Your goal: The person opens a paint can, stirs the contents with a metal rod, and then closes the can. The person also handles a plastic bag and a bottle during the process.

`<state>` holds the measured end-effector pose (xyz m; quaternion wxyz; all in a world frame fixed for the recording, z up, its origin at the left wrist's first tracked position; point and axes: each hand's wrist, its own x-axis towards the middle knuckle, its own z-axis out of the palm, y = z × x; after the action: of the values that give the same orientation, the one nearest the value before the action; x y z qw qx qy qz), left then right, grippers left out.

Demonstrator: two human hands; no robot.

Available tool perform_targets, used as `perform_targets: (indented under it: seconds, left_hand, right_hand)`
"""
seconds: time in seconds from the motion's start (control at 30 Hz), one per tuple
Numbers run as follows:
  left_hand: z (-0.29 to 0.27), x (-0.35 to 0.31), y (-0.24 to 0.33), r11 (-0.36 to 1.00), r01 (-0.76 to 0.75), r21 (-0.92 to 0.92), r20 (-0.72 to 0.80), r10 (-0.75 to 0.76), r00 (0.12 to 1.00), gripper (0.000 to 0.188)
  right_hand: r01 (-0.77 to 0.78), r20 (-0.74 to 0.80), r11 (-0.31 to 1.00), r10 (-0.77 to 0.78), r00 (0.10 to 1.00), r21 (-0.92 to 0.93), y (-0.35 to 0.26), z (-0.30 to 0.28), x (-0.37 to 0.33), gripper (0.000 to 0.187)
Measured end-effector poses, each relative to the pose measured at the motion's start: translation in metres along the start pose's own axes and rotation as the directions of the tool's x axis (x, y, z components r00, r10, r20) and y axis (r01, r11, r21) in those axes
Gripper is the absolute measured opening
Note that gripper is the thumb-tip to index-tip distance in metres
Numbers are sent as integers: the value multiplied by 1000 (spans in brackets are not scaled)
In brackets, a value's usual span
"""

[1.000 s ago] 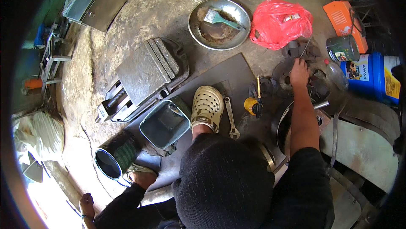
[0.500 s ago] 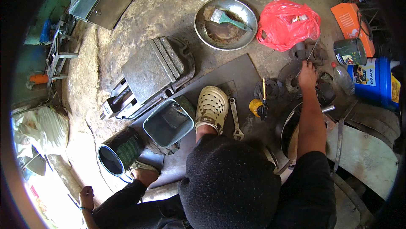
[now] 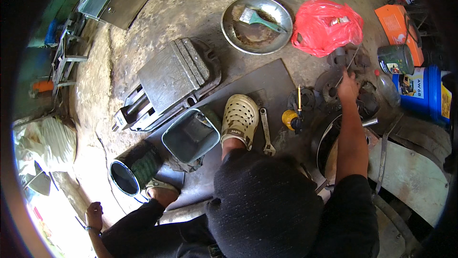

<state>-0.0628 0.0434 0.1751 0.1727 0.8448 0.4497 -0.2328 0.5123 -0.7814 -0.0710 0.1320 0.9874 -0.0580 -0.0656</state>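
Observation:
My right hand (image 3: 348,89) reaches out among dark metal parts, closed on a thin metal rod (image 3: 353,57). The rod slants up toward a greasy metal block (image 3: 339,58). Beneath the fingers lies a dark round metal disc (image 3: 327,84). A second, smaller round part (image 3: 305,99) sits to its left. Beside that stands a yellow oil can (image 3: 289,119) with a long spout. At the lower left my left hand (image 3: 94,216) hangs with its fingers curled in, and nothing shows in it. An adjustable wrench (image 3: 267,134) lies by my shoe (image 3: 240,119).
A heavy machine vise (image 3: 174,77) and a square container (image 3: 191,155) are left of my shoe. Ahead are a metal bowl (image 3: 234,43) holding a paintbrush (image 3: 263,21) and a red plastic bag (image 3: 324,34). A blue bucket (image 3: 429,98) stands right; a dark knit cap (image 3: 267,201) blocks the lower middle.
My right hand shifts very slightly, still on the rod. My left hand moves a little up and to the left. The whole view shifts slightly.

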Motion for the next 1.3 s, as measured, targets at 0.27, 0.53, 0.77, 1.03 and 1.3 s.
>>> perform_targets:
  seconds: [0.27, 0.53, 0.77, 1.03, 1.3]
  left_hand:
    - [-22, 4, 41, 983, -165, -79, -181, 148, 972, 20]
    - [-93, -8, 151, 725, -674, 143, -416, 662, 624, 10]
    - [-62, -46, 152, 861, -506, 54, -108, 509, 854, 26]
    - [-59, -73, 123, 852, -523, 10, -102, 521, 847, 36]
    - [-68, -89, 114, 717, -695, -51, -146, 683, 716, 40]
  right_hand:
    - [262, -416, 943, -158, 896, 206, -15, -55, -50, 65]
    - [669, -726, 733, -392, 565, 125, -51, -252, -39, 40]
    - [838, -455, 501, -707, 541, 217, -167, -360, -49, 36]
    - [954, 56, 281, -959, 277, 107, -333, -341, -166, 34]
    - [822, 342, 569, -769, 541, -22, -361, -229, -235, 66]
